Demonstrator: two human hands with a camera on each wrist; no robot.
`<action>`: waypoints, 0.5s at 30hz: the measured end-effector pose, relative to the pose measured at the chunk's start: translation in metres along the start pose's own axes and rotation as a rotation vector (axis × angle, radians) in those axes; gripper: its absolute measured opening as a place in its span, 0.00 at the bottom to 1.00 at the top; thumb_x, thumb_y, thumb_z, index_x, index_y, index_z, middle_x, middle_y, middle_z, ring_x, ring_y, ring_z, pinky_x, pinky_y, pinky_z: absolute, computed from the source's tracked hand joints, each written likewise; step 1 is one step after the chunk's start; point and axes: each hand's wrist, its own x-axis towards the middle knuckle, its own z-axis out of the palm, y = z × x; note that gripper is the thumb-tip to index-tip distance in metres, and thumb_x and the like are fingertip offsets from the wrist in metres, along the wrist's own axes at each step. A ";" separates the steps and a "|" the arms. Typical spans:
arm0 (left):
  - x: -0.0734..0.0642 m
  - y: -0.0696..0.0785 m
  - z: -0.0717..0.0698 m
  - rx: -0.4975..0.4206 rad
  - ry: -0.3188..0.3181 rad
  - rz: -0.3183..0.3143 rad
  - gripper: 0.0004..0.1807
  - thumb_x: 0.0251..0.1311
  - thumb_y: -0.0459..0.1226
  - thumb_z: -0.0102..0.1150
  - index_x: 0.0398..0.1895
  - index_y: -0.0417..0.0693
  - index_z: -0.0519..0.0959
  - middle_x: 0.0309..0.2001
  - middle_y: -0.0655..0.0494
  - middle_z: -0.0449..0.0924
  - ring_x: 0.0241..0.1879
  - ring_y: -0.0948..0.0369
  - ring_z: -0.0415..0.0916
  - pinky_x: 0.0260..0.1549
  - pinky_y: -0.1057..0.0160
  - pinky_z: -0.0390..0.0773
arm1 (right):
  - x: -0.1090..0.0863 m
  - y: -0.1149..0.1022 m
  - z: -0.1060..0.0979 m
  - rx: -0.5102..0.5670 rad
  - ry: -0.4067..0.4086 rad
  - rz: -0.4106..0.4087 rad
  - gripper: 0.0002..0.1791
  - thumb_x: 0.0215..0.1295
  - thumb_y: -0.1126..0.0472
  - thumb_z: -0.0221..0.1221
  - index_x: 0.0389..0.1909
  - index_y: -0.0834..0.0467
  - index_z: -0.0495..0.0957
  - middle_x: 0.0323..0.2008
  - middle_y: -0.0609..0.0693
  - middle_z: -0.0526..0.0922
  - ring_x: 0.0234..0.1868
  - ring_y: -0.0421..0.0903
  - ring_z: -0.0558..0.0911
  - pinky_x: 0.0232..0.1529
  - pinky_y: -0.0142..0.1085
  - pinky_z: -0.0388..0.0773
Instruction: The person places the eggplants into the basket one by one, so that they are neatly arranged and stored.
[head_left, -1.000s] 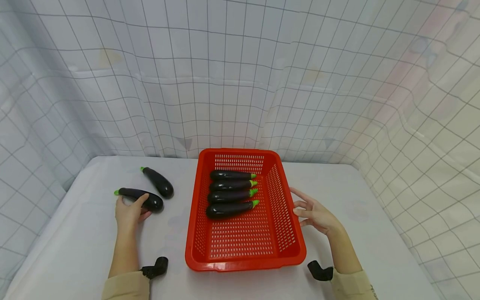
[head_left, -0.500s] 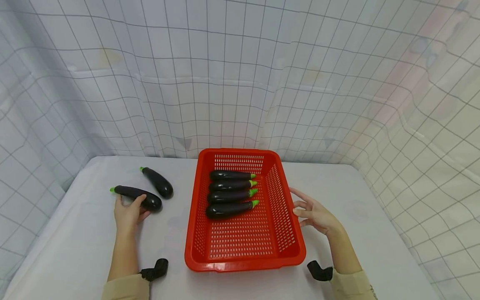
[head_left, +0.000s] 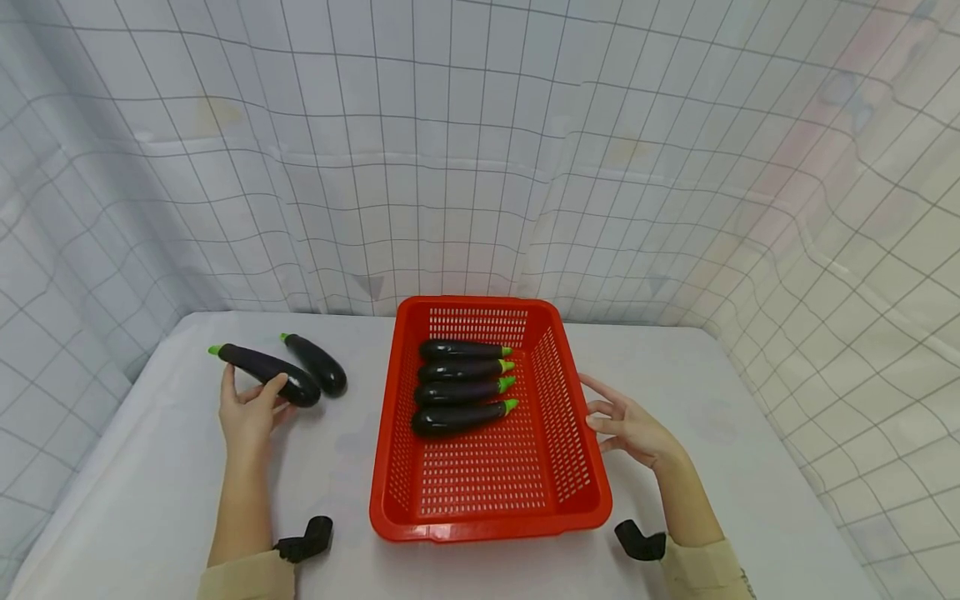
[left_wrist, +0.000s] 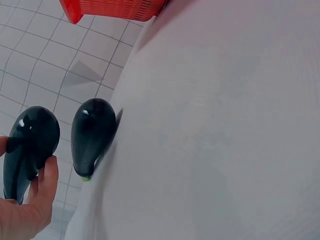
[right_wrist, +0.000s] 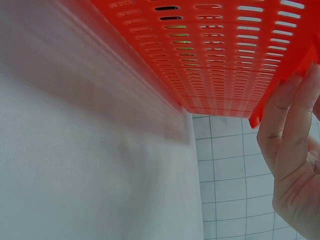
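Note:
My left hand [head_left: 247, 417] grips a dark, glossy eggplant [head_left: 258, 364] with a green stem end, at the table's left side. In the left wrist view, thumb and fingers lie on opposite sides of that eggplant [left_wrist: 37, 127]. Just right of it, a second eggplant [head_left: 321, 367] lies on the white tabletop. Outside the red basket [head_left: 491, 528], my right hand [head_left: 633, 427] rests its loosely bent fingers against the right rim. The right wrist view has those fingers [right_wrist: 292, 130] up at the rim's edge, beside the slotted wall.
Inside the basket, several eggplants [head_left: 461, 418] lie side by side in a row toward the back left, stems pointing right. A white cloth [head_left: 712, 400] covers the table. Behind it hangs a white curtain [head_left: 480, 167] with a grid pattern.
My left hand has moved the gripped eggplant away from me and slightly left, its stem end tilting further toward the back. The right hand and the basket have stayed in place.

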 end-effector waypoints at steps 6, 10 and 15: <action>-0.013 0.022 0.011 -0.033 -0.020 0.054 0.48 0.54 0.37 0.62 0.71 0.71 0.43 0.41 0.55 0.61 0.25 0.68 0.78 0.26 0.68 0.79 | 0.000 0.000 -0.001 0.004 -0.005 0.003 0.38 0.64 0.69 0.51 0.71 0.55 0.43 0.41 0.53 0.77 0.36 0.45 0.81 0.31 0.40 0.80; -0.017 0.029 0.019 -0.027 -0.045 0.099 0.48 0.53 0.35 0.63 0.70 0.72 0.45 0.41 0.55 0.61 0.25 0.67 0.78 0.25 0.68 0.79 | 0.000 -0.001 0.000 0.007 -0.006 0.000 0.39 0.64 0.69 0.51 0.71 0.56 0.43 0.41 0.53 0.77 0.36 0.45 0.81 0.30 0.39 0.80; -0.029 0.041 0.031 -0.013 -0.088 0.169 0.48 0.52 0.31 0.63 0.71 0.68 0.46 0.40 0.55 0.62 0.24 0.68 0.76 0.25 0.69 0.79 | 0.000 -0.001 0.000 0.009 -0.004 -0.002 0.39 0.64 0.69 0.52 0.71 0.55 0.43 0.41 0.53 0.77 0.35 0.45 0.81 0.30 0.39 0.80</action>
